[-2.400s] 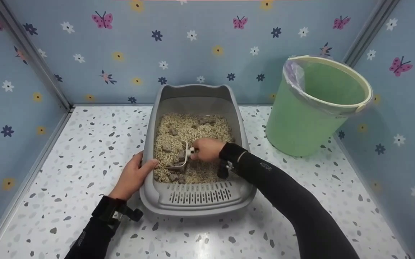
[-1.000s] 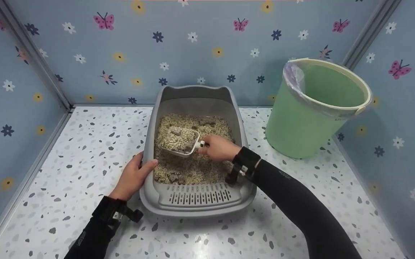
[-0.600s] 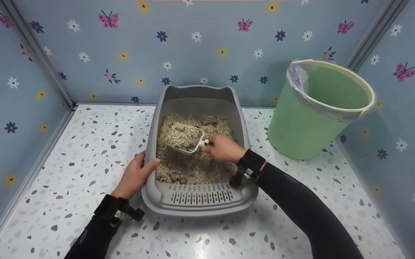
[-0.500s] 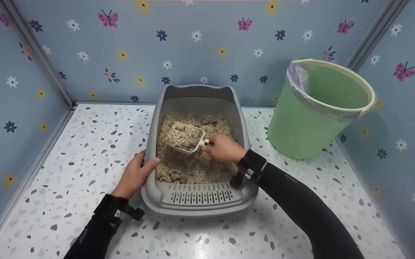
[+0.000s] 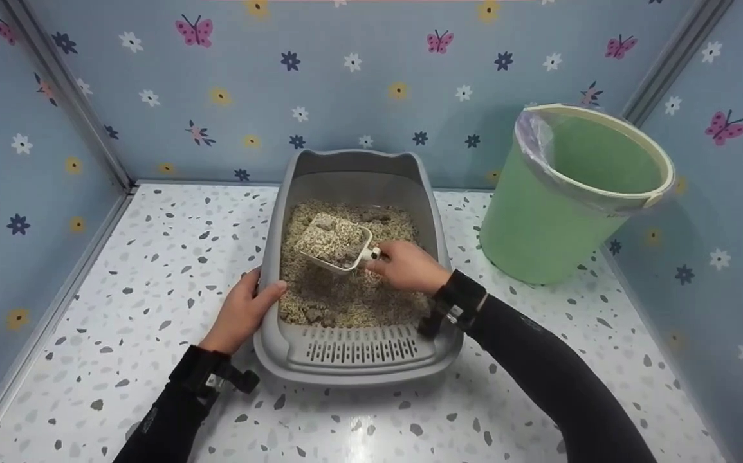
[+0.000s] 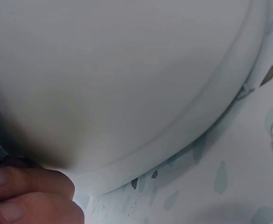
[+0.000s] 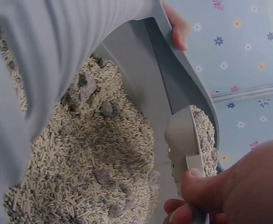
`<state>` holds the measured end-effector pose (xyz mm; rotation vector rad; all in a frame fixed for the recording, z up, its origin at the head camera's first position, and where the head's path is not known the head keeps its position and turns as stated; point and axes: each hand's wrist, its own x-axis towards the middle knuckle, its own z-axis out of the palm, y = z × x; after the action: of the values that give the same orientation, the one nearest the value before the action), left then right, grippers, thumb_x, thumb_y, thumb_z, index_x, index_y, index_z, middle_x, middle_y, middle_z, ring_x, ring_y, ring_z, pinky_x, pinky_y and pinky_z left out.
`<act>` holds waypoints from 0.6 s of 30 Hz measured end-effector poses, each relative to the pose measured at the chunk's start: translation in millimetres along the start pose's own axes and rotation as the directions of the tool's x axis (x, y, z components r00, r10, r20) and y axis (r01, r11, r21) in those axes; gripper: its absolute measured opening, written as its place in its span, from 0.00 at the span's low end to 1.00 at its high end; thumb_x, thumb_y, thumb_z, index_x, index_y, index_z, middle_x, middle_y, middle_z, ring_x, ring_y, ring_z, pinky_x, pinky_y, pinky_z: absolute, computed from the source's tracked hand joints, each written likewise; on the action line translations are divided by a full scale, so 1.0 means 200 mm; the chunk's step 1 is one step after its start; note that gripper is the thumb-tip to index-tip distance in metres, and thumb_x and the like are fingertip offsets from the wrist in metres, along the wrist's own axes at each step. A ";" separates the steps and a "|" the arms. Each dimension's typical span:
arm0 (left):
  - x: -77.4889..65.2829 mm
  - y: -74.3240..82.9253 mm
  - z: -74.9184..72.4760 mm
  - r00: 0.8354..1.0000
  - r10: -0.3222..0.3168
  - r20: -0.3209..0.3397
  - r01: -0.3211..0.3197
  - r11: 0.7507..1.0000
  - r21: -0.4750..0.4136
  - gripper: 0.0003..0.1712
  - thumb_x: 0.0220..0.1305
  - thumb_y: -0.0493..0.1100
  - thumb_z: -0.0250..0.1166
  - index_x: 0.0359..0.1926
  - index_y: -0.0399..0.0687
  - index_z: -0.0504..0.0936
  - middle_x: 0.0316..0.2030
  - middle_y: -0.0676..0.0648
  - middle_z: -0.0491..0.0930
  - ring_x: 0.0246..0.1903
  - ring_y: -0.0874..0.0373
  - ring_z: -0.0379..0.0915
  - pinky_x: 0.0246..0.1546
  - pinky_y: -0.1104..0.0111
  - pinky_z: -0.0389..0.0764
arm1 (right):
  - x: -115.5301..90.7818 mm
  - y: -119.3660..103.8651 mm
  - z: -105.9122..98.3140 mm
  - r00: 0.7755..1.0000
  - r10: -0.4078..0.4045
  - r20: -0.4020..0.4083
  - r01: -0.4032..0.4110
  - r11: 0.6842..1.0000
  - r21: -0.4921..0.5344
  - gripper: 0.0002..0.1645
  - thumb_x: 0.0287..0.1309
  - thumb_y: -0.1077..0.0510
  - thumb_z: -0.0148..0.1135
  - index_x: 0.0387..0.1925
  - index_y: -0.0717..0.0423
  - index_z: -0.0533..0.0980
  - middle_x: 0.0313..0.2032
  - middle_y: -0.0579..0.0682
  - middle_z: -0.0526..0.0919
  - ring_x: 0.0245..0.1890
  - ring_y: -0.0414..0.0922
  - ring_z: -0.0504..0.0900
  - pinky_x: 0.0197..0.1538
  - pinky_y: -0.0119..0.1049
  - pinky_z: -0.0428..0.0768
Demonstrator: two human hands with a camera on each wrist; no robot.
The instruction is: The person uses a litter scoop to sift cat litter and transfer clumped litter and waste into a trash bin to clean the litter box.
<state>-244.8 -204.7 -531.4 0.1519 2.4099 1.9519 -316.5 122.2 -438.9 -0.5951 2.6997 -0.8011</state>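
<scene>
Pale litter [image 5: 332, 239] heaped in the scoop [image 7: 181, 133] (right hand [image 5: 406, 265] gripping its handle [image 7: 194, 163], left hand [image 5: 241, 313] the tray [image 5: 358, 374]) could spill if tilted.

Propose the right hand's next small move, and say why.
Perhaps gently shake the scoop over the grey tray: the right hand holds it above the litter, heaped with loose pellets and greyish clumps, so shaking might separate them.

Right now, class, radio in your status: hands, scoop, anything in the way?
Left hand gripping litter box. Right hand holding loaded scoop above litter. Right wall between scoop and green bin.
</scene>
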 end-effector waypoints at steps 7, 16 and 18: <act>0.00 0.00 0.01 1.000 0.010 0.009 -0.010 0.999 -0.036 0.41 0.84 0.52 0.65 0.83 0.32 0.64 0.61 0.28 0.84 0.53 0.37 0.88 0.51 0.61 0.91 | -0.06 -0.04 -0.06 1.000 0.011 0.011 -0.012 0.998 0.065 0.15 0.82 0.48 0.66 0.37 0.50 0.78 0.30 0.45 0.77 0.28 0.43 0.77 0.36 0.40 0.79; 0.00 -0.01 0.00 1.000 0.011 0.005 -0.011 1.000 -0.008 0.41 0.85 0.52 0.64 0.83 0.32 0.64 0.61 0.28 0.84 0.55 0.38 0.87 0.52 0.64 0.89 | -0.17 -0.03 -0.18 0.997 0.025 0.073 -0.025 1.000 -0.002 0.13 0.82 0.48 0.65 0.42 0.51 0.79 0.33 0.46 0.77 0.30 0.43 0.77 0.36 0.41 0.81; 0.00 -0.01 0.00 1.000 0.006 0.006 -0.006 1.000 0.011 0.41 0.85 0.53 0.63 0.84 0.32 0.62 0.63 0.29 0.83 0.56 0.38 0.86 0.53 0.65 0.88 | -0.19 -0.03 -0.21 0.995 0.035 0.091 -0.032 0.999 -0.035 0.13 0.82 0.47 0.64 0.41 0.51 0.78 0.32 0.46 0.76 0.29 0.43 0.75 0.34 0.40 0.80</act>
<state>-244.3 -205.6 -532.9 0.1655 2.4201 1.9383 -296.9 153.7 -396.1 -0.5784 2.6372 -0.7035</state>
